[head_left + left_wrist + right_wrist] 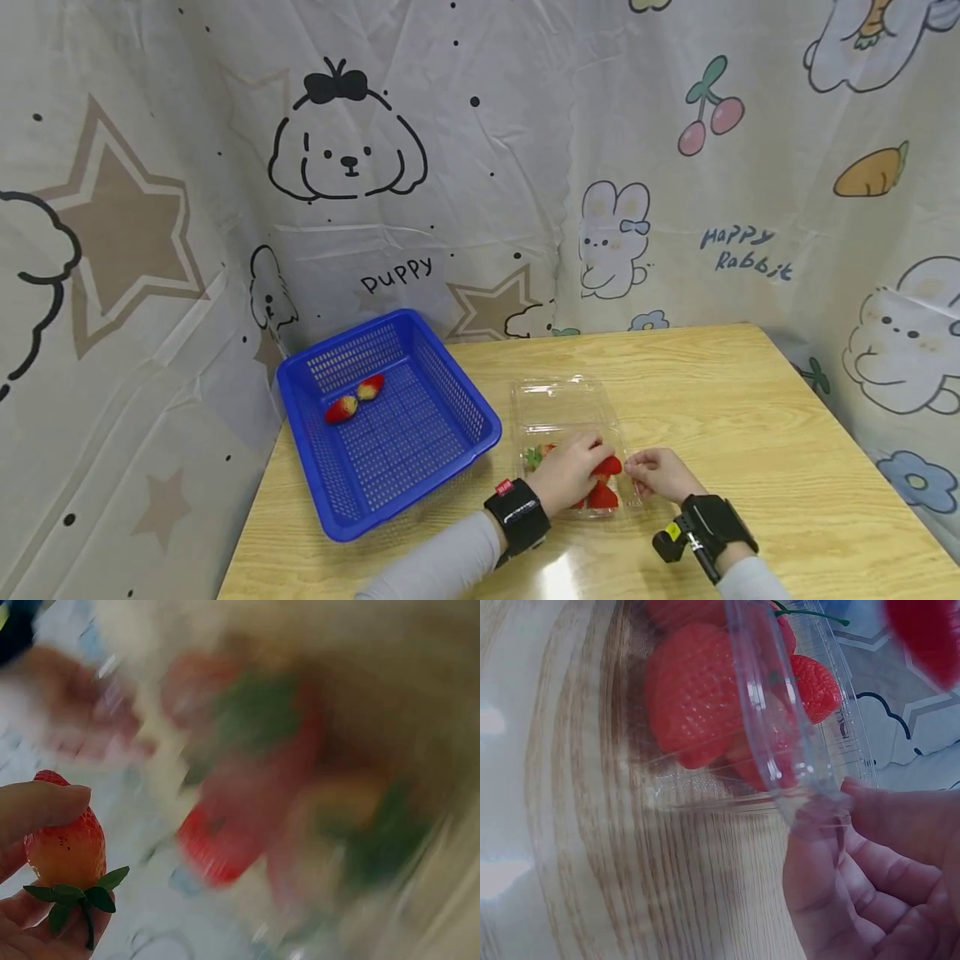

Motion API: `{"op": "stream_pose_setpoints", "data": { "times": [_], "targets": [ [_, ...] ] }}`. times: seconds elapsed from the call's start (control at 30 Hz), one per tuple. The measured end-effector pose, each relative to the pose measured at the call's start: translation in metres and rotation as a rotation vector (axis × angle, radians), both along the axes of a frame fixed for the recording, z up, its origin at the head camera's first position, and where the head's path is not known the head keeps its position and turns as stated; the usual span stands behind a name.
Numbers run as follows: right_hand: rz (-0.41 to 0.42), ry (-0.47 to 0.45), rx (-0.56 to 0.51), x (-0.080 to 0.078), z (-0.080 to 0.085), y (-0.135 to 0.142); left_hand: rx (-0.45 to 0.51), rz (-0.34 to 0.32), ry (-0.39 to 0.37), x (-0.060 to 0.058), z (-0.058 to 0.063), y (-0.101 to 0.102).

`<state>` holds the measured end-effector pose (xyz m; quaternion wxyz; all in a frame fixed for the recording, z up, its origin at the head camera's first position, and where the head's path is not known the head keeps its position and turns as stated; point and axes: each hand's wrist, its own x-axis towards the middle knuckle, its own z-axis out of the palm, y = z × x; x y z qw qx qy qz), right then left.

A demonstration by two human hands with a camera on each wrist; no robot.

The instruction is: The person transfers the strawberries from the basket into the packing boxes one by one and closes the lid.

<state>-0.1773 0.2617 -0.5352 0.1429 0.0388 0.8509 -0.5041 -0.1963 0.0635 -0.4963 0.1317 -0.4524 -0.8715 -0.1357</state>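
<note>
Thumb and fingers of my left hand (572, 473) hold a red strawberry (69, 851), pale toward its green leaves and stem. That hand is above a clear plastic clamshell box (564, 405), whose lid lies folded back. Several red strawberries (694, 694) lie inside the box, partly hidden by the left hand in the head view and blurred in the left wrist view. At the box's right side, my right hand (662, 473) pinches the transparent rim (769, 727) between thumb and forefinger.
A blue plastic basket (412, 421) stands left of the box, with two strawberries, one red (341, 410) and one paler (371, 387), near its back left. All stand on a light wooden table (697, 379). Printed curtains (480, 167) hang behind and at both sides.
</note>
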Motion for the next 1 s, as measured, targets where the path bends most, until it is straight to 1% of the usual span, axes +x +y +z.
{"op": "stream_pose_setpoints", "data": {
  "times": [0.07,0.13,0.2,0.27,0.33,0.43,0.5,0.53,0.67,0.83,0.9,1.0],
  "targets": [
    [0.001,0.003,0.004,0.0,0.0,0.0,-0.055,0.002,0.017,0.005,-0.012,0.006],
    [-0.005,-0.002,0.005,0.0,0.001,-0.001,-0.106,0.025,0.043,0.009,-0.021,0.011],
    [-0.004,-0.002,-0.004,0.0,0.001,0.0,-0.154,0.062,0.069,0.011,-0.026,0.015],
    [0.006,0.004,-0.025,0.0,0.001,0.002,-0.19,0.105,0.077,0.013,-0.029,0.019],
    [0.04,0.025,-0.051,0.0,0.0,0.005,-0.216,0.136,0.073,0.014,-0.03,0.022],
    [0.048,0.03,-0.062,0.0,0.0,0.005,-0.234,0.159,0.045,0.015,-0.031,0.025],
    [0.03,0.019,-0.046,0.001,0.002,0.003,-0.239,0.166,0.022,0.016,-0.032,0.026],
    [0.001,0.001,-0.027,0.001,0.003,0.001,-0.238,0.169,0.012,0.016,-0.032,0.026],
    [-0.034,-0.024,0.019,0.002,0.005,-0.004,-0.236,0.176,-0.029,0.017,-0.033,0.024],
    [-0.05,-0.029,0.023,0.002,0.004,-0.004,-0.233,0.166,-0.068,0.016,-0.032,0.022],
    [-0.05,-0.029,0.015,0.002,0.004,-0.004,-0.24,0.158,-0.079,0.015,-0.03,0.021],
    [-0.052,-0.03,0.006,0.002,0.005,-0.005,-0.26,0.153,-0.113,0.013,-0.022,0.018]
  ]
}}
